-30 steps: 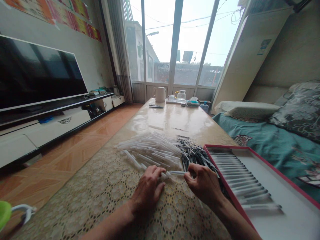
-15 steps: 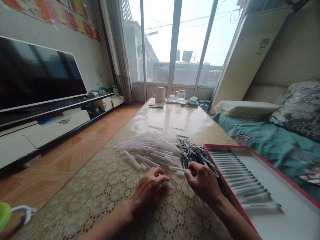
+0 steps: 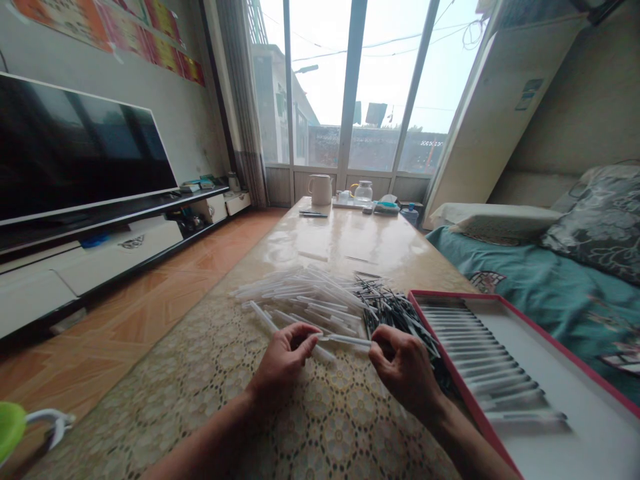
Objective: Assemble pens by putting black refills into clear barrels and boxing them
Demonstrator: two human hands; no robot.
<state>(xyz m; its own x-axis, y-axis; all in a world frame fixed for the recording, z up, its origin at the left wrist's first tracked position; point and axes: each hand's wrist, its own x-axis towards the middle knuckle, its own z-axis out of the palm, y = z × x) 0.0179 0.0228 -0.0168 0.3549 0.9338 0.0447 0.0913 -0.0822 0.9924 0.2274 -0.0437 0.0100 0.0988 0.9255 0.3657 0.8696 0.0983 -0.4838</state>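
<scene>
Pinching one end of a white pen [image 3: 350, 341], the right hand [image 3: 403, 363] is holding it over the table [image 3: 330, 427], while the left hand [image 3: 285, 357] is pinching a small pale piece [image 3: 319, 335] at its other end. Clear tubes [image 3: 295, 287] are lying just beyond, beside black refills [image 3: 397, 315].

This is a home, by the look of it a living room: a wide TV [image 3: 85, 147] stands on a low cabinet [image 3: 155, 233] along the left wall, with bright posters [image 3: 63, 23] above, and at the right a teal cover [image 3: 525, 270] and a patterned cushion [image 3: 597, 227] dress a bed or sofa. A jug [image 3: 321, 191] and glass pot [image 3: 364, 193] stand at the far end of the worktop [image 3: 235, 373], near tall windows [image 3: 320, 80] and a curtain [image 3: 240, 100].
</scene>
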